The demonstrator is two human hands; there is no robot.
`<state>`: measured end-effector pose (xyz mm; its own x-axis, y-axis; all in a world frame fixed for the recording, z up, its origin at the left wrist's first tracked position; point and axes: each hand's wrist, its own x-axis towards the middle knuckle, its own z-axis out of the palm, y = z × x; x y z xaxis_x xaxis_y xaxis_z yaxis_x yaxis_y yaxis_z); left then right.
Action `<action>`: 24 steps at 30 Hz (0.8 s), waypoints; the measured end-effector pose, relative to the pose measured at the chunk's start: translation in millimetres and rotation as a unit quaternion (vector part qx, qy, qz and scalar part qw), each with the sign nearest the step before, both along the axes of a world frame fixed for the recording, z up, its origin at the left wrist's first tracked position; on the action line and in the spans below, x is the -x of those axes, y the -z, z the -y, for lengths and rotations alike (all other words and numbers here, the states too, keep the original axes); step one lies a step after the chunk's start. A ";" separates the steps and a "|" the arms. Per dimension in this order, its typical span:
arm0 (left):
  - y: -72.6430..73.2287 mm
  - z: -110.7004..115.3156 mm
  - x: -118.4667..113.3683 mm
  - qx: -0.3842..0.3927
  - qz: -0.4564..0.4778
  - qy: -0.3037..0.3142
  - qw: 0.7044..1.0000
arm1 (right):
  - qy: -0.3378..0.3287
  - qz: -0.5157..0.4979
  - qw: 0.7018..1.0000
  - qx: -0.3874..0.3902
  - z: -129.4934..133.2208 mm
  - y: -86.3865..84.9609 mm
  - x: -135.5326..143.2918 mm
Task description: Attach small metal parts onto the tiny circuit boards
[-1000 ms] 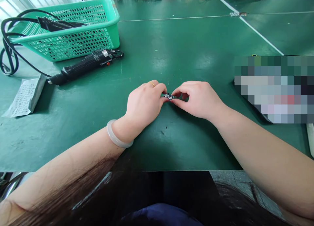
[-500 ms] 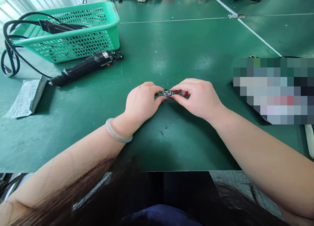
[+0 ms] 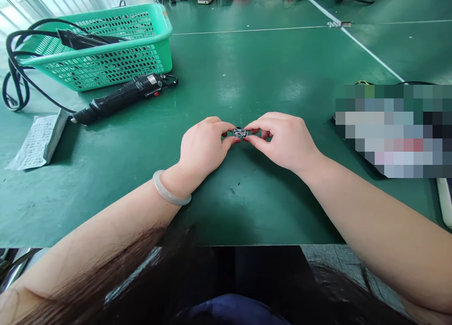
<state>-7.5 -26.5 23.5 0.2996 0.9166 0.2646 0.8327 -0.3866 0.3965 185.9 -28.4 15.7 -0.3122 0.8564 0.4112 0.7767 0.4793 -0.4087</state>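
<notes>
Left grip [image 3: 202,147] shifted outward, pinching small part [image 3: 240,133]

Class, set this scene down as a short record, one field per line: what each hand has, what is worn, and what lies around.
Left hand: pinches the left end of a small part
Right hand: fingertips at the part's right end
Part's look: dark with pale markings; details too small to tell
Worn: ring and pale bracelet, both on the left
Surface: green table
Upper left: green basket, a black tool lying in front
Far left: paper with writing
Right side: pixelated patch, contents hidden
</notes>
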 end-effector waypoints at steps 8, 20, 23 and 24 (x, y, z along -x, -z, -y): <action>1.7 -4.4 1.6 0.081 0.139 0.013 0.987 | 0.009 -0.065 0.997 0.031 4.2 -3.3 0.1; 3.1 9.9 -14.4 0.418 0.556 0.001 0.719 | 0.000 -0.059 0.998 0.003 7.7 4.0 15.1; 2.4 9.3 -14.2 0.431 0.554 -0.028 0.712 | -0.021 -0.047 0.999 0.011 5.9 6.8 14.5; 1.4 8.3 -13.3 0.434 0.545 -0.034 0.717 | -0.029 -0.047 0.998 0.012 5.3 7.1 13.3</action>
<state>5.7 -34.9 22.0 0.2941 0.8808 -0.3711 -0.1496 0.4259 0.8923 172.6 -33.7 8.7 -0.3224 0.8475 0.4216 0.7049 0.5122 -0.4906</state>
